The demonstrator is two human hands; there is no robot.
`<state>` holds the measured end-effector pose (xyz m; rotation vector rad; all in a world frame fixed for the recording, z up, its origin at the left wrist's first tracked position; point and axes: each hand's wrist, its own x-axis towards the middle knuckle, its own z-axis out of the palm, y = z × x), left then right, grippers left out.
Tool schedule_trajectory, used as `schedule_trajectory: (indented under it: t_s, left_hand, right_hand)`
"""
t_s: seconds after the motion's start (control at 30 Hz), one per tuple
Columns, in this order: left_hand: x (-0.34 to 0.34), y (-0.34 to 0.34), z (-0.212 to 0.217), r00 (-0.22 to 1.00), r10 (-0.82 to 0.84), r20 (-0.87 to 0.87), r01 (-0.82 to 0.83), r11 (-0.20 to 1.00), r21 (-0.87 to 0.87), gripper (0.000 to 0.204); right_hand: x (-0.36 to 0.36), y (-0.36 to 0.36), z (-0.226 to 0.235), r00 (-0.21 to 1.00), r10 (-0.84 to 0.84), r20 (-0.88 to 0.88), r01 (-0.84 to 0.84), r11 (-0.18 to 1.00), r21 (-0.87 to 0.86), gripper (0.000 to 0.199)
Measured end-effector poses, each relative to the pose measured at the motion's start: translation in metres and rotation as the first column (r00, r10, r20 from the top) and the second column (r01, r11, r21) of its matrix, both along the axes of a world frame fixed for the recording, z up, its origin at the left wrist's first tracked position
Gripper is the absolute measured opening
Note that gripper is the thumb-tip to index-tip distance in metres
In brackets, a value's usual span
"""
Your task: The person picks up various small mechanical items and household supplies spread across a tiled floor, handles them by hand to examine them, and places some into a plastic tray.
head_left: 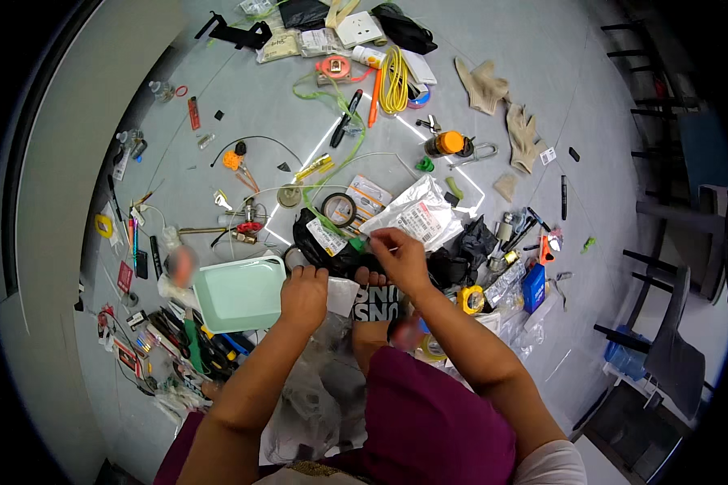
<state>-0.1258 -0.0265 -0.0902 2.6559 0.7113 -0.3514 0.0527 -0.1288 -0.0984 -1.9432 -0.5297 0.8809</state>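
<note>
Barcode label point(419, 221) on silvery pouch point(409, 200) near right hand point(401, 260), left hand point(304, 297) beside tray point(239, 293) (fingers bent, grips unclear).

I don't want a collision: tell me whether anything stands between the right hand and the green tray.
In this view, yes: the left hand, by the right edge of the green tray, and a black bag farther up. Heights are unclear.

Line-shaped glare streaks the bright floor point(251, 97); edges bend toward black corners.
</note>
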Motion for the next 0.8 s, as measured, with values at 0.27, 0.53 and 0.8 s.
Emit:
schedule_trajectory:
  t_s: [0.27, 0.53, 0.8]
  left_hand:
    - [0.042, 0.007, 0.042, 0.882, 0.353, 0.313, -0.195, 0.877, -0.440, 0.024]
    - [0.082, -0.007, 0.073, 0.612, 0.784, -0.106, -0.245, 0.061, -0.968, 0.029]
    - [0.069, -0.006, 0.039, 0.652, 0.758, 0.016, -0.389, 0.352, -0.852, 0.022]
  right_hand:
    - [0.101, -0.037, -0.007, 0.839, 0.079, 0.538, 0.162, 0.908, -0.386, 0.032]
    - [0.007, -0.008, 0.083, 0.509, 0.418, 0.753, -0.357, 0.898, -0.257, 0.017]
    - [-0.002, -0.008, 0.079, 0.518, 0.486, 0.704, -0.536, 0.826, -0.176, 0.014]
